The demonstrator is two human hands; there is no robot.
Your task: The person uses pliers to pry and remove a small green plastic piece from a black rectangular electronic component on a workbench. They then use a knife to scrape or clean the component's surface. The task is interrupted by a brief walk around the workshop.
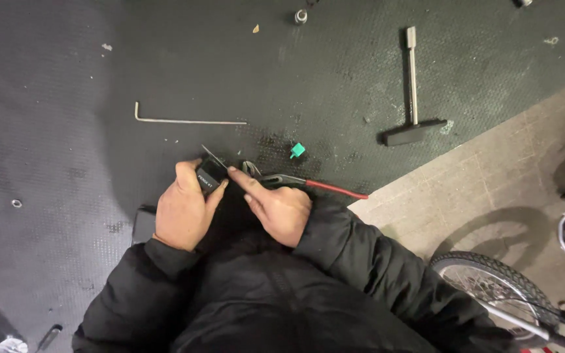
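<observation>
Dark rubber mat (67, 98), pale tiles (492, 170) (possibly concrete), bicycle wheel (492, 287)

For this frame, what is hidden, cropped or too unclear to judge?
- Head view: the small black box in the left hand; its lower part sits behind the fingers.
- Pliers with red handles: the right hand covers part of them.
- Bicycle wheel: cut off by the bottom and right edges.
- Small metal piece near the top edge: too small to identify.
- Dark flat object beside the left wrist: mostly hidden by the sleeve.
</observation>
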